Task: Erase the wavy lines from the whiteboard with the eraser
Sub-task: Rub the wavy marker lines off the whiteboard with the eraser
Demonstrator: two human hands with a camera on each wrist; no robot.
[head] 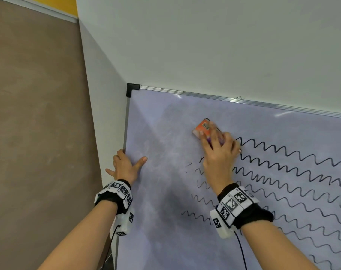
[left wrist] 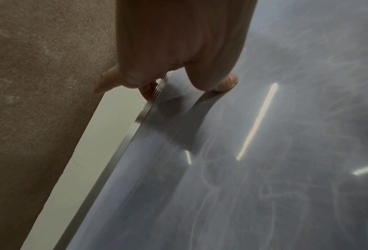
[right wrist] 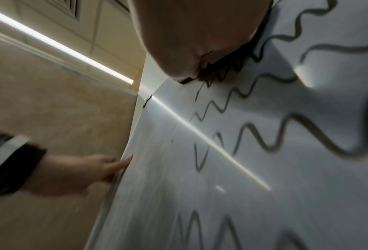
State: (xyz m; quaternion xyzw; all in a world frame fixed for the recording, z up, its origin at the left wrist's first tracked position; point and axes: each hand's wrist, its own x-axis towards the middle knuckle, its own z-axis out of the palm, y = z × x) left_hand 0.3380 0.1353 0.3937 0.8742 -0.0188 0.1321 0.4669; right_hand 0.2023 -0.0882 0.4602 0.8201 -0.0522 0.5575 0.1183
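Note:
An orange eraser (head: 201, 128) lies flat against the whiteboard (head: 253, 121), held there by my right hand (head: 217, 147) just left of the topmost wavy line. Several rows of black wavy lines (head: 294, 172) run across the board's right part. The board's left part is smudged grey, with a few short stroke remnants (head: 188, 165). My left hand (head: 126, 164) grips the board's left frame edge (head: 126, 121), fingers behind it and thumb (head: 142, 160) on the front. In the left wrist view the thumb (left wrist: 226, 84) presses the surface beside the frame edge (left wrist: 140, 116). The right wrist view shows wavy lines (right wrist: 264, 135) below my palm (right wrist: 196, 33).
A white wall (head: 204, 45) rises behind the board and a brown floor (head: 35, 114) lies to the left. A black plastic corner (head: 131, 88) caps the frame's top left. A thin cable (head: 241, 250) hangs from my right wristband.

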